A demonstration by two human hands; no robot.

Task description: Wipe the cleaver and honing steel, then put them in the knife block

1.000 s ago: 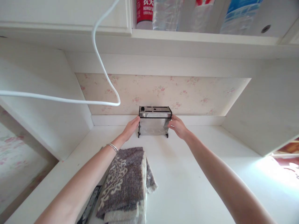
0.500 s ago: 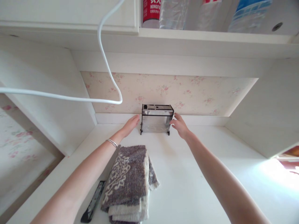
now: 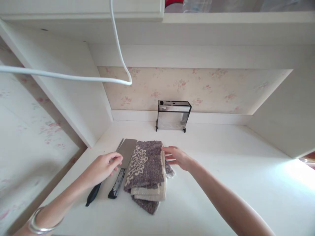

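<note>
A folded grey-brown towel with a cream pattern lies on the white counter. My right hand is at its right edge with fingers spread, holding nothing. To the towel's left lies a broad-bladed knife with a mottled black handle. My left hand is beside it, over a second knife whose black handle shows below the wrist. Its fingers are loosely bent, with nothing visible in them; contact with the knife cannot be judged. A slotted knife block with clear panel and black sides stands by the back wall.
A white cable hangs across the upper left, near the camera. Overhead runs a cabinet shelf with plastic bottles on it. White side panels bound the counter, and floral wallpaper covers the back.
Both hands have drawn back from the sides of the knife block, the left to the knives and the right to the towel's edge. The block stands apart from the hands.
</note>
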